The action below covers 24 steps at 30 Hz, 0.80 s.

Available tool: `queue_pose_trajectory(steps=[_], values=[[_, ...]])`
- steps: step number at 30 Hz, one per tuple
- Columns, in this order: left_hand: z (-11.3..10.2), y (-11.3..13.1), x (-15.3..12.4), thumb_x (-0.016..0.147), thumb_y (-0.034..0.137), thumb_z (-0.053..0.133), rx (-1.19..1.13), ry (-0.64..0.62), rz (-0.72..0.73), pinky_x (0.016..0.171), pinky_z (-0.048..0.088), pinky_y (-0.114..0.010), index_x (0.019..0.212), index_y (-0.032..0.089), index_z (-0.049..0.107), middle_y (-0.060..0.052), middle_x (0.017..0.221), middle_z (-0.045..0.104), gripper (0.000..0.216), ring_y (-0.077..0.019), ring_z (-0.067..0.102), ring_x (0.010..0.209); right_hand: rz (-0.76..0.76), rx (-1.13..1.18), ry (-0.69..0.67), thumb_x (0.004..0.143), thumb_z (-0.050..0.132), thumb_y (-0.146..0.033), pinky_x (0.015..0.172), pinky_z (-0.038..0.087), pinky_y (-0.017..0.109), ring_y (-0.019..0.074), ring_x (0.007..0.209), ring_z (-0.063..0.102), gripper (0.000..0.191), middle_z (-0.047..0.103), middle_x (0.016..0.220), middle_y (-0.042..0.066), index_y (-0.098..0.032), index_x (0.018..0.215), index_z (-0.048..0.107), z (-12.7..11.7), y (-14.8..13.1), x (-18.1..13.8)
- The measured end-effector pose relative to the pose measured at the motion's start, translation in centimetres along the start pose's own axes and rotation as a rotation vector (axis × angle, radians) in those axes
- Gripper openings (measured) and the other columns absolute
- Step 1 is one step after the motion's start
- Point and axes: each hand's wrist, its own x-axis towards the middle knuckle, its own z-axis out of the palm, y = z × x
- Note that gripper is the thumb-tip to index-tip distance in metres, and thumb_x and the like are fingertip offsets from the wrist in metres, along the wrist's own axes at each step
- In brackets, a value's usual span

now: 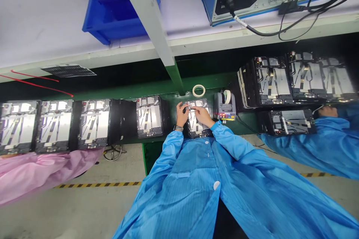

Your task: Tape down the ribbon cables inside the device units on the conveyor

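The left hand (182,115), fingers curled on something too small to make out, and the right hand (201,116), fingers stretched across the open electronic panel (203,127) on the green table (157,91), could crease its flat cables (194,127) by pressing or tugging too hard.

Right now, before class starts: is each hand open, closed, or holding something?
Left hand: closed, pinching a small dark part.
Right hand: open, resting on the electronic panel.

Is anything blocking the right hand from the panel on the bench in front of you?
Nothing visible: the right hand rests on the panel. The tape dispenser stands beside the panel, not between them.
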Motion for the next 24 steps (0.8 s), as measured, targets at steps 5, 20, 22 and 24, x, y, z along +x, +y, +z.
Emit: queue_pose_trajectory(steps=[5,20,22,24], values=[[0.1,-0.3,0.0,0.095,0.022,0.068,-0.014,0.005,0.006,0.105,0.055,-0.041,0.112,0.025,0.078,-0.013,0.151,0.045,0.02,-0.0305,0.051,0.142,-0.251,-0.568,-0.146,0.093,0.051,-0.008,0.083,0.047,0.035,0.0266,0.093,0.065,0.049,0.071,0.104,0.012,-0.025,0.132,0.076,-0.9,-0.2,1.0],[-2.3,1.2,3.1,0.081,0.014,0.081,0.183,-0.141,0.132,0.122,0.039,-0.052,0.097,0.023,0.08,-0.012,0.14,0.055,0.018,-0.0312,0.058,0.13,-0.253,-0.544,-0.037,0.099,0.047,-0.016,0.097,0.047,0.04,0.0299,0.107,0.062,0.041,0.067,0.108,0.014,-0.019,0.128,0.075,-3.6,-0.1,0.4],[-2.7,1.6,3.7,0.08,0.015,0.082,0.217,-0.179,0.134,0.122,0.04,-0.052,0.097,0.022,0.077,-0.012,0.136,0.057,0.019,-0.0326,0.056,0.134,-0.198,-0.447,0.182,0.101,0.043,-0.021,0.106,0.047,0.043,0.0311,0.117,0.059,0.045,0.065,0.118,0.016,-0.016,0.138,0.069,-3.9,0.6,-1.2],[-2.8,1.8,3.5,0.081,0.019,0.082,0.193,-0.183,0.127,0.121,0.042,-0.049,0.111,0.023,0.074,-0.012,0.139,0.057,0.031,-0.0307,0.057,0.135,-0.092,-0.35,0.363,0.101,0.044,-0.026,0.113,0.045,0.046,0.0323,0.126,0.056,0.05,0.062,0.13,0.019,-0.012,0.145,0.062,-4.0,1.7,-3.1]])
